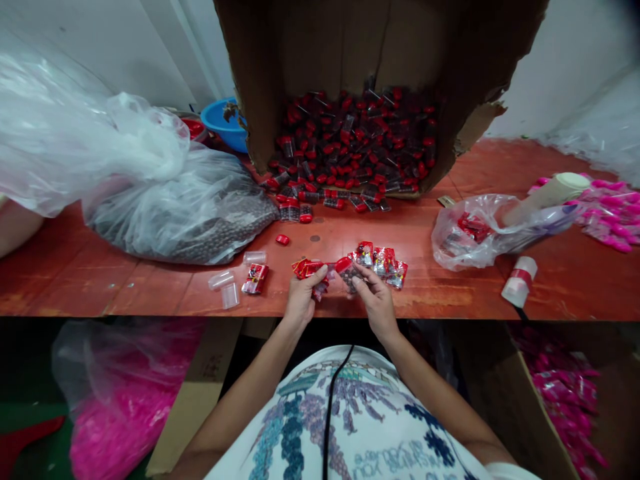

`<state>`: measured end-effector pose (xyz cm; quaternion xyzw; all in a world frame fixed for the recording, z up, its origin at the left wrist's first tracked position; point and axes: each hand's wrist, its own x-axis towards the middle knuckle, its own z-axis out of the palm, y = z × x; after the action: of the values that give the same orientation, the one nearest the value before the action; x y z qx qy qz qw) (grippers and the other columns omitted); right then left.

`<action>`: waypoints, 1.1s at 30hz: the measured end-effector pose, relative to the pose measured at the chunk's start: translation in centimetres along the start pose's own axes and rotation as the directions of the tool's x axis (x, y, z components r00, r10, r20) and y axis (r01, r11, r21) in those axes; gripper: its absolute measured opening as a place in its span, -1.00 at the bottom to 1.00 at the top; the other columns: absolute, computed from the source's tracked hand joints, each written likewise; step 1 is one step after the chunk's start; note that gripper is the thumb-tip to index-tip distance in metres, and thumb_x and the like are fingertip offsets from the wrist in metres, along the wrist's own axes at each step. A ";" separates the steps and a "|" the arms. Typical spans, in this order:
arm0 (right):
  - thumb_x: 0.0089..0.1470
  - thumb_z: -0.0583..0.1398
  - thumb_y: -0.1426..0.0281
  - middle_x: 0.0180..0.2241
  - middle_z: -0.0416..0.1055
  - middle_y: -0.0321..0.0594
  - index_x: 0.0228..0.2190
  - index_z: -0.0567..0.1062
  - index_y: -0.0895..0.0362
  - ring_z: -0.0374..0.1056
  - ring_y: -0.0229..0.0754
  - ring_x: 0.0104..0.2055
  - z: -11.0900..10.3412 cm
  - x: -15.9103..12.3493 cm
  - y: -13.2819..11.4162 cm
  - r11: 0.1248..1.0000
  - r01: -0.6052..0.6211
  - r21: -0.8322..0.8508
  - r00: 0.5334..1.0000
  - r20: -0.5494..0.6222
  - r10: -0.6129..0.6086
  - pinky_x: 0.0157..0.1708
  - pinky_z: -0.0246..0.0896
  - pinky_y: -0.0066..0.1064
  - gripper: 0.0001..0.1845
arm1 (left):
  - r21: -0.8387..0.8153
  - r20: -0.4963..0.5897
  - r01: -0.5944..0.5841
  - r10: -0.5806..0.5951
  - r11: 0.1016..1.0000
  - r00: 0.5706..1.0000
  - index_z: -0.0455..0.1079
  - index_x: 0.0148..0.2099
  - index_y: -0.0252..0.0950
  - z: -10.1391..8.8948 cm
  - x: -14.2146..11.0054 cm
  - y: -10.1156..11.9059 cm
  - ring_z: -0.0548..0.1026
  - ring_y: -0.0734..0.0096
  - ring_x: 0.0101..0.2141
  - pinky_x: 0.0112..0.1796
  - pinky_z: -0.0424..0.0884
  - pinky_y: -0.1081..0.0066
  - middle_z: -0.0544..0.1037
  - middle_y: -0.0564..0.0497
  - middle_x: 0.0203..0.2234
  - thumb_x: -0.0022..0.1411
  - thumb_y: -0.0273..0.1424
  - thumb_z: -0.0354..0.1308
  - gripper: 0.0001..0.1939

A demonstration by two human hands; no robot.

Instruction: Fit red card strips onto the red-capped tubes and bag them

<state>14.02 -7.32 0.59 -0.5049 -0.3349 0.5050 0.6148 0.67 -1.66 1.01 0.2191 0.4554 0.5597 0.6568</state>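
Both hands work at the front edge of a red wooden table [100, 280]. My left hand [301, 298] pinches a small red packet [314, 273]. Close beside it, my right hand [374, 299] grips a red-capped clear vial [349, 272] filled with dark beads. Several red printed packets [384, 261] lie on the table just beyond my right hand. One more red packet [255, 278] and a few empty clear tubes [226, 285] lie left of my left hand.
A torn cardboard box [350, 60] at the back spills many red-capped vials [350, 147]. On the left lies a clear bag of dark beads [200, 220]; at right, a plastic bag [475, 233], a tape roll [520, 280], pink items [610, 213]. Behind, a blue bowl [223, 123].
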 end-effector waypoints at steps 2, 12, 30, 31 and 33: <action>-0.02 0.25 0.21 -0.25 0.47 -0.25 -0.04 0.46 0.02 0.36 -0.25 -0.41 0.0 0.1 0.1 0.999 -0.026 0.045 1.000 0.003 0.026 -0.43 0.40 -0.37 -0.54 | 0.045 0.002 -0.049 0.049 0.998 0.999 0.46 -0.33 -0.34 0.0 -0.2 0.1 0.48 0.50 -0.59 -0.56 0.31 0.55 0.54 0.08 -0.58 -0.28 -0.43 0.44 -0.63; -0.07 0.29 0.24 -0.32 0.50 -0.27 -0.11 0.49 0.06 0.42 -0.30 -0.48 -0.2 0.0 0.2 0.978 -0.155 0.137 0.986 0.081 0.145 -0.48 0.42 -0.42 -0.57 | 0.058 0.024 -0.095 0.093 0.994 0.995 0.46 -0.28 -0.35 0.0 -0.5 0.5 0.50 0.46 -0.56 -0.51 0.34 0.52 0.55 0.06 -0.55 -0.24 -0.42 0.42 -0.62; -0.10 0.32 0.27 -0.29 0.49 -0.27 -0.11 0.51 0.03 0.40 -0.26 -0.38 -0.3 -0.3 0.3 0.989 -0.124 0.077 0.986 0.125 0.114 -0.41 0.44 -0.39 -0.57 | 0.124 0.016 -0.165 0.164 0.979 0.986 0.48 -0.42 -0.35 0.0 -0.9 1.0 0.41 0.57 -0.61 -0.57 0.32 0.56 0.50 0.09 -0.60 -0.20 -0.42 0.41 -0.77; -0.10 0.32 0.27 -0.28 0.48 -0.27 -0.11 0.52 0.03 0.40 -0.25 -0.36 -0.4 -0.3 0.4 0.993 -0.107 0.054 0.987 0.127 0.099 -0.40 0.44 -0.39 -0.57 | 0.114 0.025 -0.161 0.159 0.980 0.987 0.48 -0.44 -0.35 0.0 -0.9 1.1 0.42 0.55 -0.59 -0.54 0.35 0.55 0.51 0.08 -0.59 -0.20 -0.42 0.41 -0.78; -0.09 0.31 0.27 -0.26 0.47 -0.26 -0.11 0.52 0.02 0.39 -0.24 -0.33 -0.5 -0.3 0.4 0.996 -0.087 0.030 0.988 0.134 0.082 -0.39 0.44 -0.38 -0.57 | 0.092 0.047 -0.146 0.142 0.985 0.989 0.47 -0.45 -0.35 0.1 -0.8 1.2 0.45 0.51 -0.56 -0.50 0.40 0.52 0.52 0.07 -0.58 -0.21 -0.43 0.41 -0.78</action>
<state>14.23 -7.74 0.07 -0.4727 -0.3442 0.5691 0.5781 0.14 -2.10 2.28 0.2939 0.4512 0.5788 0.6124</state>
